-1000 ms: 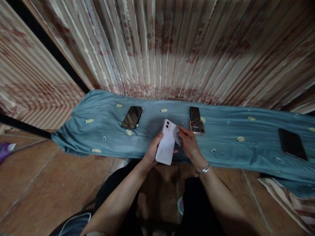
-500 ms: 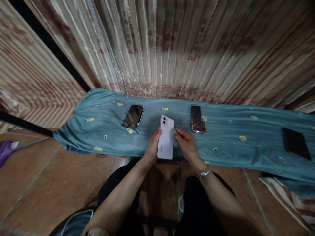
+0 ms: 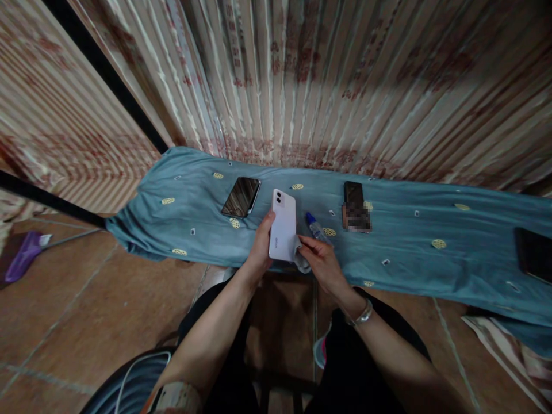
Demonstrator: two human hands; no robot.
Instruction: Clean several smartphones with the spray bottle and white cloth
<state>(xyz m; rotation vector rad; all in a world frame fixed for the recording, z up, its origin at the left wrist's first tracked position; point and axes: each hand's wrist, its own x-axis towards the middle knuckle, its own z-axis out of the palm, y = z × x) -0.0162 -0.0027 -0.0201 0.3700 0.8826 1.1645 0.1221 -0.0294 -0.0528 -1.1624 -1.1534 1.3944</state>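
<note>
Here, left hand (image 3: 260,248) grips white phone (image 3: 283,225) over blue cloth (image 3: 431,270); curtains (image 3: 302,86) behind.

Both hands forward (fingers curled)

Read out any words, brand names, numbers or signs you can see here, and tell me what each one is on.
No text here can be read for certain.
White phone, held back-up in the left hand: a small mark on its lower back, too small to read.
Curtain behind: red printed motifs, blurred, unreadable.
Phone on the blue cloth: partly pixelated, nothing legible.
Small bottle with a blue cap: no readable label.
</note>
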